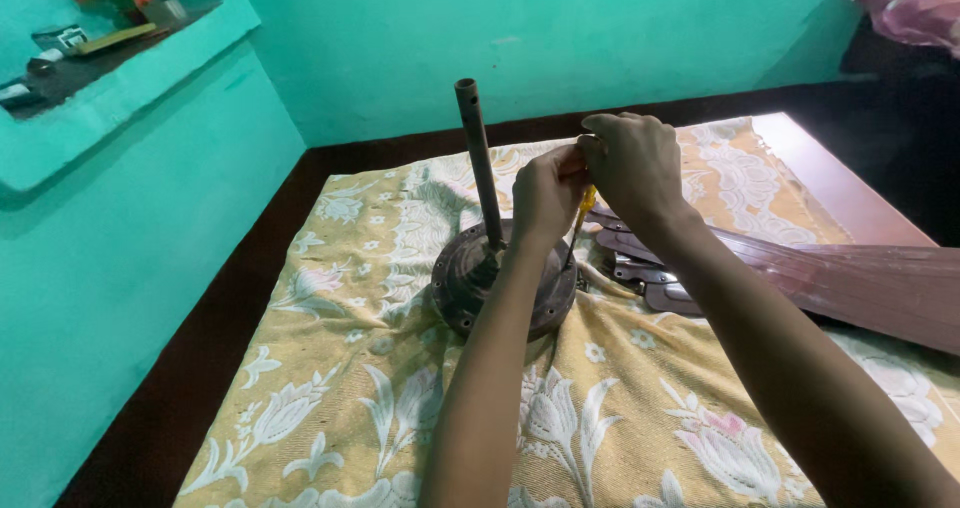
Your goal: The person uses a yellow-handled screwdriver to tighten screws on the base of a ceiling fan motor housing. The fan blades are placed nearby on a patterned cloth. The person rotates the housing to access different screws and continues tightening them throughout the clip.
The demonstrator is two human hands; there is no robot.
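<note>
Both hands share one yellow-handled screwdriver standing upright on the round fan motor, which sits mid-bed on the floral sheet: the left hand is curled around the handle, the right hand is closed over its top. On soft bedding the motor could tip and the tip slip. The downrod crowds the left; brown blades crowd the right

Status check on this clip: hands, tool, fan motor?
Left hand and right hand both gripping yellow-handled screwdriver, upright over fan motor. Fan blades lying right of motor.
</note>
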